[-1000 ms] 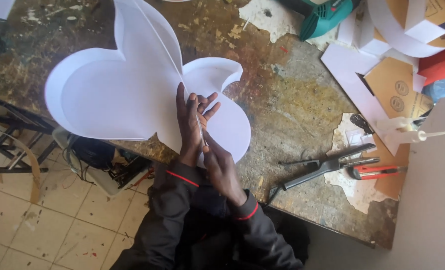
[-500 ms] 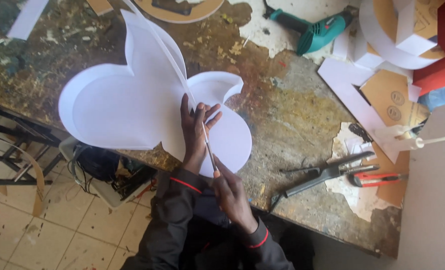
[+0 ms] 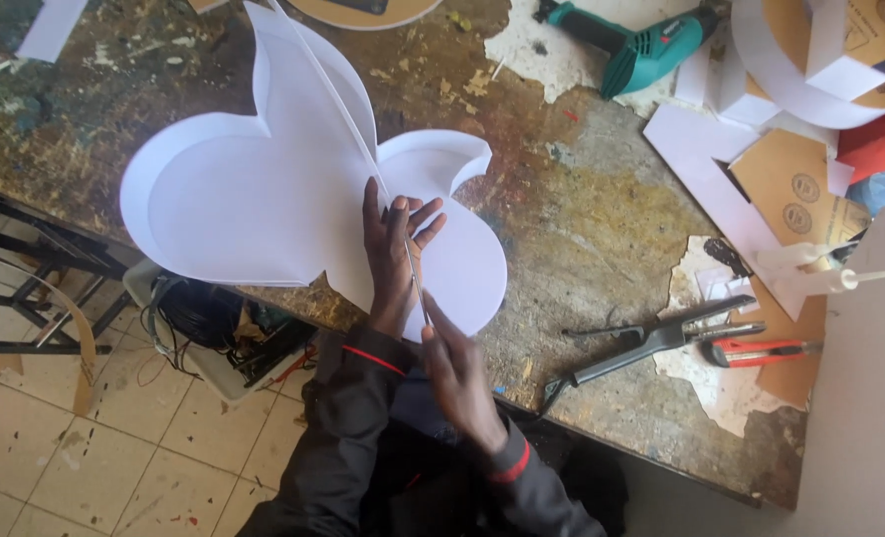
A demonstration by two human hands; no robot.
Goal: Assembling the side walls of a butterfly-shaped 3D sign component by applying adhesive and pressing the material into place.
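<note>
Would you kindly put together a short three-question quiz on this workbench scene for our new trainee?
1. True or false: the left hand lies flat on the white cut-out shape.
2. Which tool lies at the far edge of the workbench? A) a teal power drill B) a yellow hammer C) a blue saw
3. Fill in: the right hand holds a thin ____ strip against the shape.

Key:
1. True; its fingers are spread on the white surface.
2. A; the drill lies near the top of the view, beyond the shape.
3. White; it runs up from the right hand past the left hand's fingers.
</note>
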